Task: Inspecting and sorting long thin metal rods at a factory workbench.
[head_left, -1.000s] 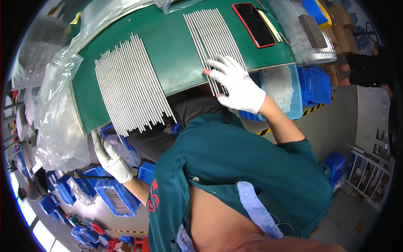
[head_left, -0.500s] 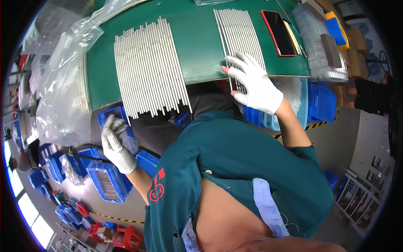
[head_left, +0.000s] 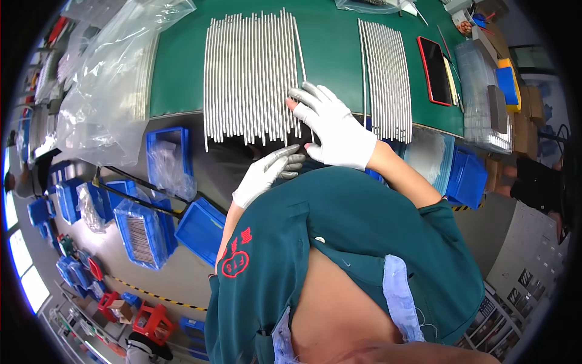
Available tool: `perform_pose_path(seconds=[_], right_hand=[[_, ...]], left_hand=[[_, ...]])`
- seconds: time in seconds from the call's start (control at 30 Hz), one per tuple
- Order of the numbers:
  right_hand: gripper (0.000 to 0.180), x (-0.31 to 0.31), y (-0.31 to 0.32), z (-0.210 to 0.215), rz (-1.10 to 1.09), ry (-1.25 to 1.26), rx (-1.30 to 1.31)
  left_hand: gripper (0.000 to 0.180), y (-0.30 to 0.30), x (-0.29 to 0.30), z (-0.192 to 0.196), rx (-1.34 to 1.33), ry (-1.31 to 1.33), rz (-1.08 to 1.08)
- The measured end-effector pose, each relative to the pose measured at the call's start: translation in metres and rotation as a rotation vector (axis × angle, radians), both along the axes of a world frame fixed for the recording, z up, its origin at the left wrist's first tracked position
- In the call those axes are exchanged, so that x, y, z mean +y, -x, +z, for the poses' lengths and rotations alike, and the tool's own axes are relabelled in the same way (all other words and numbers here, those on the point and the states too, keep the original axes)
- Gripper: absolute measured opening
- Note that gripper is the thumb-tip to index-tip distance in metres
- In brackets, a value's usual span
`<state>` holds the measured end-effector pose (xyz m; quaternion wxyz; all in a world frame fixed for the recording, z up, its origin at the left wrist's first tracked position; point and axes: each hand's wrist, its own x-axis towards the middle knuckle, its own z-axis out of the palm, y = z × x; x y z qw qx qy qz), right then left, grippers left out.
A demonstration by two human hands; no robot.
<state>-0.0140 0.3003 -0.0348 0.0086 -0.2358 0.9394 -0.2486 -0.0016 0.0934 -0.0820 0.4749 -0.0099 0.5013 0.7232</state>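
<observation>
Our right hand (head_left: 341, 130), nearer than our left hand (head_left: 265, 173), partly covers one metal rod (head_left: 301, 54) pointing away along the rod row's (head_left: 248, 79) right edge, both grips unclear.

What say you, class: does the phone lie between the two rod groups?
No, the red-edged phone lies right of both, beside the smaller rod group.

In the upper middle of the frame, a wide row of thin silver rods (head_left: 251, 79), lying side by side on the green worktop (head_left: 176, 67), ends uneven, near ends jutting past the edge. Along its right side, a single rod (head_left: 299, 48), slightly slanted, lower part partly hidden. Toward the upper right, a narrower row (head_left: 388, 79), ends more even, also overhanging, with the leftmost rod (head_left: 363, 67) slightly apart lower down.
</observation>
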Motion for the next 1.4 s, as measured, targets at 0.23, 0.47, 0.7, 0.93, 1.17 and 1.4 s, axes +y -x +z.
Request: perform_pose_path(seconds=[0.23, 0.47, 0.7, 0.93, 1.17, 1.4], right_hand=[[0.068, -0.011, 0.010, -0.002, -0.052, -0.020, 0.039], [0.065, -0.013, 0.016, -0.006, -0.057, 0.030, 0.086], [0.062, -0.017, 0.020, -0.005, -0.043, 0.005, 0.124], [0.067, -0.028, 0.020, -0.001, -0.008, 0.042, 0.065], [0.067, -0.035, 0.023, -0.001, 0.008, 0.062, 0.060], [0.066, -0.038, 0.030, -0.003, 0.025, 0.050, 0.059]], left_hand=[[0.049, 0.002, -0.004, -0.003, -0.138, -0.186, 0.124], [0.051, 0.000, -0.005, 0.005, -0.164, -0.189, 0.171], [0.056, -0.002, -0.004, 0.003, -0.152, -0.235, 0.153], [0.050, -0.001, -0.006, -0.002, -0.146, -0.299, 0.202], [0.053, 0.003, -0.016, 0.001, -0.135, -0.272, 0.306], [0.049, 0.003, -0.028, -0.004, -0.163, -0.269, 0.385]])
